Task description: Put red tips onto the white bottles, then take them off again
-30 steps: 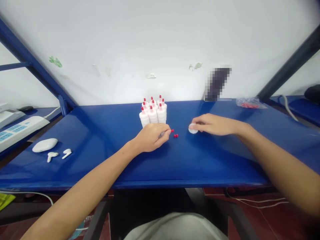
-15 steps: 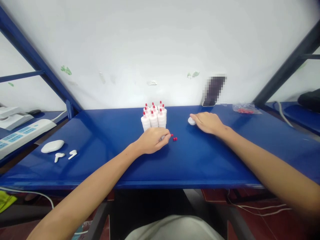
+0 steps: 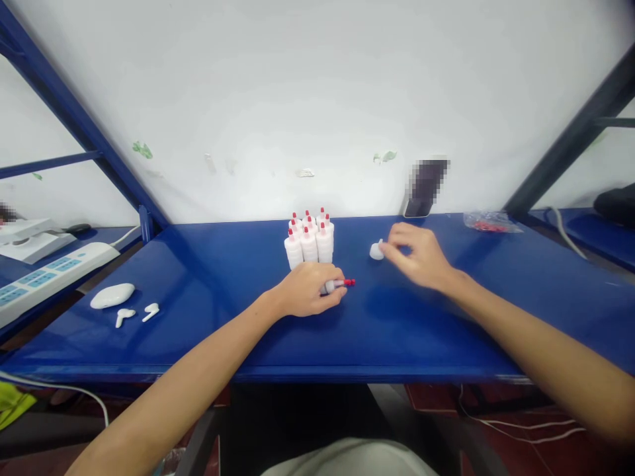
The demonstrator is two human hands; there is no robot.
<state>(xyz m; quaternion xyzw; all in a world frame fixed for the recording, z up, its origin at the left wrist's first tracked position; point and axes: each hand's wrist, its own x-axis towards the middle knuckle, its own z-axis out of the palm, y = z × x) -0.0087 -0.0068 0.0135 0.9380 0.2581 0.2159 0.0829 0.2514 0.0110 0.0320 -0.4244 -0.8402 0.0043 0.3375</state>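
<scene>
In front of the red-tipped white bottle cluster (image 3: 309, 247), the left hand (image 3: 311, 291) grips a white plastic bottle (image 3: 329, 287) whose slip could scatter the tiny red plastic bits (image 3: 352, 282), while the right hand (image 3: 419, 256), pinch unclear, touches a rounded white piece (image 3: 376, 251) right of the cluster.

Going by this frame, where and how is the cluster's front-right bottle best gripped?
Probably by the narrow spout of that bottle, pinched from above and the right by the right hand. It stands upright, so the spout points up; neighbouring bottles crowd its body on the left and behind, while the left hand lies on its near side.
</scene>
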